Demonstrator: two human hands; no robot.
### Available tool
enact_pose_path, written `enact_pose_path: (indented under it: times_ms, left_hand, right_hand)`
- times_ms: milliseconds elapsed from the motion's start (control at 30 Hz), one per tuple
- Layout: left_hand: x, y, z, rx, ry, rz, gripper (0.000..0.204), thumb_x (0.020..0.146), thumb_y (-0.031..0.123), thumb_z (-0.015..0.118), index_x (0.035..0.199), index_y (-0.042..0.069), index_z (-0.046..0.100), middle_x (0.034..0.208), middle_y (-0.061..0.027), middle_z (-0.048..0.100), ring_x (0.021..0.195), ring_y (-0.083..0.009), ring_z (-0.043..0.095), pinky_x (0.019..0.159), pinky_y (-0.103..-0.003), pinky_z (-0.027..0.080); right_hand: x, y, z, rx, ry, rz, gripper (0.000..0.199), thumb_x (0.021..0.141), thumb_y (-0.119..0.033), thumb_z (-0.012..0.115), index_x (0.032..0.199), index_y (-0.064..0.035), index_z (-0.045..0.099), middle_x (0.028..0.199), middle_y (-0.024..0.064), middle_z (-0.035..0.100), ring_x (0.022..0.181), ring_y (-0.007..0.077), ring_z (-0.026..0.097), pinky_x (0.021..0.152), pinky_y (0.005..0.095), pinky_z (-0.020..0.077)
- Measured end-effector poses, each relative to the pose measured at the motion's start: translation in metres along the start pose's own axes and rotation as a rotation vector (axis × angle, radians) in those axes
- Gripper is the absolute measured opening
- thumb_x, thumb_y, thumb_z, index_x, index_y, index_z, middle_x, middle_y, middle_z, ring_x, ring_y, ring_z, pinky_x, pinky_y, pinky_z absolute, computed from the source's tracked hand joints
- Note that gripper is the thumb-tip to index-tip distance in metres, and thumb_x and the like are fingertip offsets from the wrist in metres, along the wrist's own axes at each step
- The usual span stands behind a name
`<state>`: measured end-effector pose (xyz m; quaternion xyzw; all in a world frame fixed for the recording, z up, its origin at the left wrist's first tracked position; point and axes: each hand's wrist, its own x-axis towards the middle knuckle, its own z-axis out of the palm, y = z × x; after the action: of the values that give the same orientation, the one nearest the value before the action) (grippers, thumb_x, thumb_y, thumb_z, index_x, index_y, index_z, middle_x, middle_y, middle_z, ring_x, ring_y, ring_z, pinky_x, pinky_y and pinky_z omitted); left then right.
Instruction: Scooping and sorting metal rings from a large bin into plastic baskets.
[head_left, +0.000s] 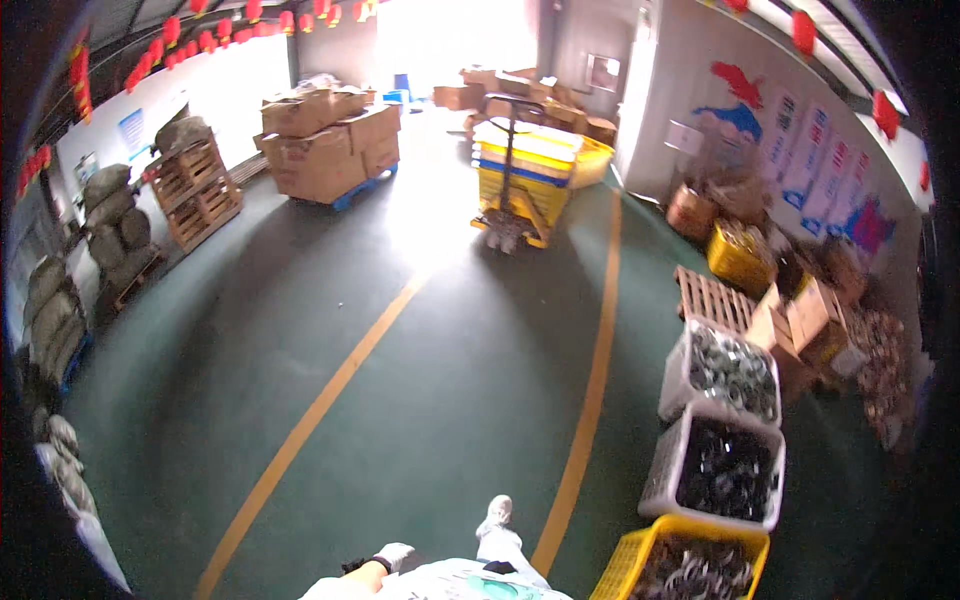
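While the left hand (393, 555), gloved in white, is held empty and loosely curled at the lower edge, the right hand is not seen. The yellow crate (640, 555) of dark metal parts is found nearest, to its right on the green floor (430, 380).

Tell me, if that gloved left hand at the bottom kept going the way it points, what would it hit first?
Probably nothing soon. The left hand points ahead over the bare green floor, roughly along the yellow line. The cardboard boxes stand far beyond, though depth is hard to judge.
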<state>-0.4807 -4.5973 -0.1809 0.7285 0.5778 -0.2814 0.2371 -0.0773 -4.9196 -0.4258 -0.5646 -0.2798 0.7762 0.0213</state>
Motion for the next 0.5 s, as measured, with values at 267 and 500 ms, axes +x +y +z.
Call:
enact_pose_path:
  times_ms: [267,500]
  left_hand:
    - [0.062,0.049,-0.097,-1.286,0.479,-0.98,0.013,0.089,0.015,0.051,0.092,0.006,0.059,0.073,-0.0065,0.058,0.056,-0.0174,0.053,0.051,-0.033,0.043]
    - [0.059,0.049,-0.046,-1.771,0.526,-1.148,0.017,0.091,0.023,0.048,0.099,0.009,0.055,0.092,-0.0107,0.062,0.075,-0.0253,0.061,0.062,-0.042,0.049]
  right_hand:
    - [0.155,-0.112,-0.283,-0.538,0.143,-0.106,0.025,0.085,-0.026,0.051,0.096,-0.0101,0.067,0.101,0.0129,0.065,0.094,0.0287,0.062,0.079,0.0396,0.0502]
    - [0.317,-0.452,-0.468,-0.556,0.344,-0.681,0.036,0.084,-0.031,0.056,0.105,-0.0037,0.066,0.101,0.0151,0.067,0.096,0.0274,0.064,0.083,0.0368,0.0497]
